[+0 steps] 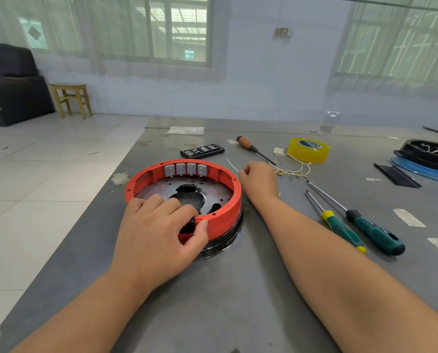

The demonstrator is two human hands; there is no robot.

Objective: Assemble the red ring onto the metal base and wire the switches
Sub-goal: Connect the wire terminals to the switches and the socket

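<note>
The red ring (223,200) sits on the round metal base (161,189) in the middle of the grey table. Several grey switches (186,169) line the ring's far inner wall. My left hand (159,233) grips the ring's near rim, fingers curled inside and thumb outside. Just right of the ring, my right hand (260,178) pinches a thin white wire (231,164). A bundle of white wires with brass terminals (293,171) lies beyond that hand.
Two green-handled screwdrivers (360,225) lie right of my right arm. A brown-handled screwdriver (253,149), yellow tape roll (309,149) and black bit case (202,150) lie farther back. A black round part (426,154) sits at the far right. The table edge (111,179) drops off left.
</note>
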